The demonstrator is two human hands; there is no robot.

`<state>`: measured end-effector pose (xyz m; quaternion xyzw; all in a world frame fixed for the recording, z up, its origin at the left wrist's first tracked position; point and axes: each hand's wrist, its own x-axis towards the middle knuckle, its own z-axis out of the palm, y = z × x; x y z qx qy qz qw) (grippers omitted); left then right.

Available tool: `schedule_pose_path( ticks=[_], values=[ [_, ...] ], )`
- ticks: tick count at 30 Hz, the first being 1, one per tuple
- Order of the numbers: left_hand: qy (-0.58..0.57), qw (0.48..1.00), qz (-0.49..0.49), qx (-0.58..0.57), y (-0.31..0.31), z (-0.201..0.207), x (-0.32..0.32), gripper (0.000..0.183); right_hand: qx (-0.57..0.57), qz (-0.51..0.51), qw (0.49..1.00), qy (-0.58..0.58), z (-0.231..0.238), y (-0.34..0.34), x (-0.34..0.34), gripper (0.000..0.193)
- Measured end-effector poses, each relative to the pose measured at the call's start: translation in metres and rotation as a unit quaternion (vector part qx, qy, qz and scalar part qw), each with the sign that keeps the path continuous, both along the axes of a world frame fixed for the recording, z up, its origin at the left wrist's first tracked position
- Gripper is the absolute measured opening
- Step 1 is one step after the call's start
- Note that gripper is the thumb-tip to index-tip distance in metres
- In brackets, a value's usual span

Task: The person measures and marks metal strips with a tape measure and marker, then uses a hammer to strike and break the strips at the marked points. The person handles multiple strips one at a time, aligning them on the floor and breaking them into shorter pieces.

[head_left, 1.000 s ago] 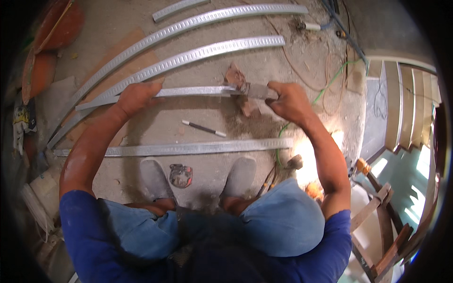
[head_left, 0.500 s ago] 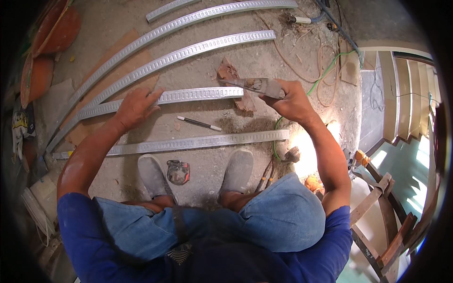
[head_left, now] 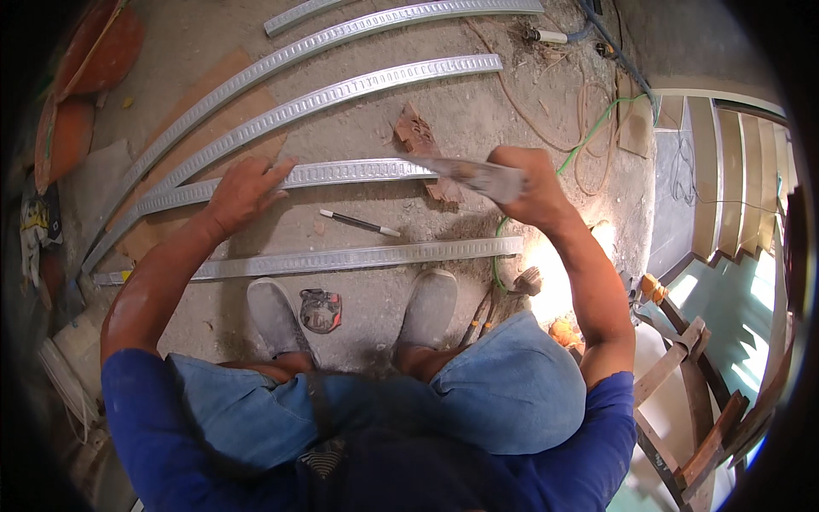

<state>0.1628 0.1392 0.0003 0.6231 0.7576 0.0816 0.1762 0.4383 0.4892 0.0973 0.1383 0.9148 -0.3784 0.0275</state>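
My left hand straddles a silver slotted metal channel, with fingers on its far edge and the thumb at its near edge. In my right hand is a worn grey metal tool, blurred by motion. It tapers toward its left tip, which lies over the channel's right end; I cannot make out its exact kind. Beneath that end sits a broken reddish-brown block. A black-and-white marker pen lies on the ground nearer to me. Another silver channel runs in front of my shoes.
Two more long channels curve across the far ground. Between my shoes lies a tape measure. Long-handled cutters rest by my right foot. A green cable winds at the right, and wooden pieces stand at the lower right.
My right hand has swung the tool's handle end slightly down and to the right, so it now slants more. My left hand stays on the channel.
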Motion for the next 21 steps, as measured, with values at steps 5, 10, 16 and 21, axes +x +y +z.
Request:
schedule_pose_path(
  ticks=[5, 10, 16, 21],
  values=[
    [0.003, 1.000, -0.010, 0.015, -0.007, -0.011, -0.002, 0.068, 0.120, 0.022, 0.987, -0.101, -0.022, 0.005, -0.014, 0.015],
    [-0.010, 1.000, -0.003, -0.006, -0.004, -0.002, -0.001, 0.057, 0.037, 0.008, 0.999, -0.020, -0.003, -0.004, -0.010, 0.013],
    [-0.020, 1.000, 0.015, -0.007, 0.003, -0.001, -0.006, 0.055, 0.155, 0.029, 0.976, -0.148, -0.028, -0.003, -0.008, 0.015],
    [-0.052, 0.995, 0.029, 0.083, -0.004, -0.001, 0.006, 0.042, -0.044, -0.121, 0.987, -0.094, -0.001, -0.005, 0.008, 0.020]
  ],
)
